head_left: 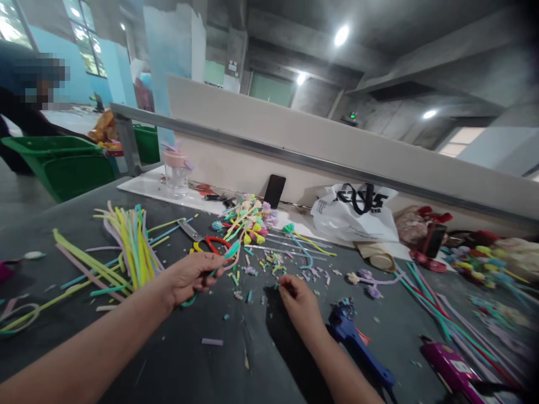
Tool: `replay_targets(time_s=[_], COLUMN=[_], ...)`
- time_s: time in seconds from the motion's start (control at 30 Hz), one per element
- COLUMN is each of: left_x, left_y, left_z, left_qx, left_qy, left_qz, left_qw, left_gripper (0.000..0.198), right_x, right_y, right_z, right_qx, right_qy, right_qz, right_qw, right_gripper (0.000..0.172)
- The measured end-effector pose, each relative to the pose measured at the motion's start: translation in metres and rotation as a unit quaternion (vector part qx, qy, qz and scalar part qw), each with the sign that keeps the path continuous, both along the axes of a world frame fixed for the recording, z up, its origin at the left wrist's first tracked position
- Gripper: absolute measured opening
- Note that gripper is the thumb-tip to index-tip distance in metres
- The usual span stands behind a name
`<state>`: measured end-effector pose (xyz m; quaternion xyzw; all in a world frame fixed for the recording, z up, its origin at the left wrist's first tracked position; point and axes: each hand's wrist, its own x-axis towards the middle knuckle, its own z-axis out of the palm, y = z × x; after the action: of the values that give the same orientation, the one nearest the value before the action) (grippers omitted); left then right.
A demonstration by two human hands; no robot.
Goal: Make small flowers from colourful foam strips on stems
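Observation:
My left hand (200, 276) is closed round a green fuzzy stem (232, 250), whose lighter tip sticks out past the fingers toward the red-handled scissors (214, 244). A pink stem curves beside it. To the right, my right hand (297, 294) is held low over the dark table with its fingers curled together; a tiny bluish bit shows at the fingertips, too small to name. Between and beyond the hands lie many small cut pieces (273, 261). Behind them rests a pile of colourful fuzzy flowers (252, 216).
Bundled fuzzy stems (132, 244) lie at left. A blue glue gun (357, 342) and a purple tool (448, 365) are at right. Behind stand a phone (274, 191), a clear cup (176, 171) and a white bag (353, 210). A person bends near a green bin (76, 171).

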<state>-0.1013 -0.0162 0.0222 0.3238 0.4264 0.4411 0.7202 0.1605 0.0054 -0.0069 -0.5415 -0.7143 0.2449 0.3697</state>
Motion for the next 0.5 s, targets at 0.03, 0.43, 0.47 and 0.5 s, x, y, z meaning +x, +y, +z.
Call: replay_targets(time_s=[0.03,0.43,0.47,0.5], left_x=[0.0,-0.004,-0.004,-0.004], left_y=[0.0,-0.005,-0.005,-0.005], left_z=[-0.004,-0.018,-0.019,-0.019], left_qx=[0.003,0.053,0.054,0.055], left_qy=[-0.013,-0.121,-0.124,-0.127], left_qz=[-0.004,-0.02,-0.021,-0.019], left_qw=[1.0,0.991,0.991,0.99], left_gripper=[0.022,0.024,0.023,0.023], right_x=[-0.005,-0.101,-0.104,-0.106], right_y=[0.0,0.097,0.1,0.102], right_z=[0.004,0.014,0.012,0.011], right_qx=[0.006,-0.047,-0.043,-0.037], right_qy=[-0.028,-0.282,-0.292,-0.299], right_qz=[0.009,0.068,0.069,0.068], right_qw=[1.0,0.956,0.953,0.951], right_gripper=[0.011,0.028,0.029,0.028])
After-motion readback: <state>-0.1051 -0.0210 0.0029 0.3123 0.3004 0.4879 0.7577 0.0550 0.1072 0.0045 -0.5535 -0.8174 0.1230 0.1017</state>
